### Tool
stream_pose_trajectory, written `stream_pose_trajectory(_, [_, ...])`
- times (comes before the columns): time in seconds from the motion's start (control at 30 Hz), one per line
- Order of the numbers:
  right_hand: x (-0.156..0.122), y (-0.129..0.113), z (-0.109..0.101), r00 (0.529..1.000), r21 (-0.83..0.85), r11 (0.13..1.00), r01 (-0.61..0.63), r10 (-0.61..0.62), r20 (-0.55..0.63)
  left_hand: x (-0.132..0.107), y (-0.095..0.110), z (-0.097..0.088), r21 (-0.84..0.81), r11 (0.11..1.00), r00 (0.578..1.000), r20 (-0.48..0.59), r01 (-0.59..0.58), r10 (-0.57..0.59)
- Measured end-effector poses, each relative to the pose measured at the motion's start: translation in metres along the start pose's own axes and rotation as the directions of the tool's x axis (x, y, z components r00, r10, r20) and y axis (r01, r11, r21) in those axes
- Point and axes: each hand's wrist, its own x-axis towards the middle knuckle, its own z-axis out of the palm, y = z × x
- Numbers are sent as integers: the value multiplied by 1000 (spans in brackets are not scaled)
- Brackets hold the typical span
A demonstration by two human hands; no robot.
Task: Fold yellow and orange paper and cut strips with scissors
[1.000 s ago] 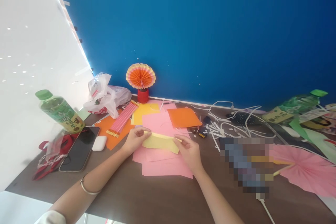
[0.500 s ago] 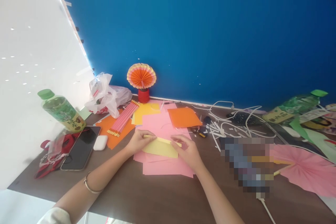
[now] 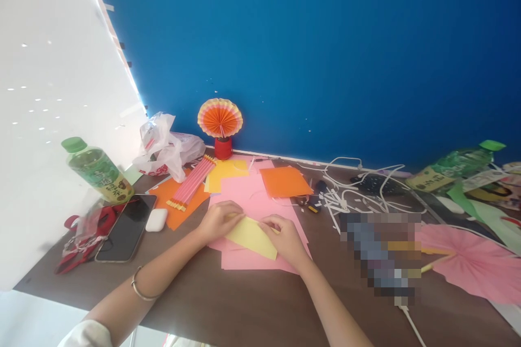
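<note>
Both of my hands hold a yellow paper sheet (image 3: 252,237) above a pile of pink paper sheets (image 3: 260,260) on the brown table (image 3: 228,309). My left hand (image 3: 217,221) pinches the sheet's upper left end, fingers curled. My right hand (image 3: 285,238) pinches its upper right part, fingers closed on the paper. The sheet hangs tilted, its lower corner pointing toward me. A thin bangle sits on my left wrist.
Orange paper (image 3: 285,181), yellow paper (image 3: 226,171) and a folded pink strip bundle (image 3: 190,184) lie behind. A paper fan in a red cup (image 3: 220,122), a plastic bag (image 3: 165,146), a green bottle (image 3: 95,169), a phone (image 3: 126,227), earbud case (image 3: 156,219), white cables (image 3: 358,190) and a pink fan (image 3: 472,263) surround them.
My hands have drawn closer together and a little nearer to me. The yellow sheet, earlier stretched flat between them, now hangs tilted with a corner down.
</note>
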Motion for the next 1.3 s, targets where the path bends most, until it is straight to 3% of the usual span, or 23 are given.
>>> stream_pose_trajectory(0.07, [0,2,1,1000,-14,1000,9,-9,28,0,-1,0,102,993,998,-1,-66,67])
stream_pose_trajectory(0.2, [-1,4,1,991,-219,968,123,-108,75,1,-3,0,170,976,984,138,-136,113])
stream_pose_trajectory(0.33, [-3,2,3,937,-512,788,340,-332,111,1,-3,5,361,894,958,207,-264,199])
stream_pose_trajectory(0.57, [-3,6,11,845,-605,644,468,-526,93,-1,1,8,524,722,891,220,-451,398])
stream_pose_trajectory(0.77, [-5,6,11,807,-639,565,522,-570,155,-5,-1,9,518,684,858,299,-514,417])
stream_pose_trajectory(0.97, [-4,6,13,756,-688,450,569,-616,223,-8,-6,12,532,682,865,313,-501,391])
stream_pose_trajectory(1.3, [-2,7,9,728,-713,417,564,-658,192,-6,-8,9,458,763,890,258,-455,376])
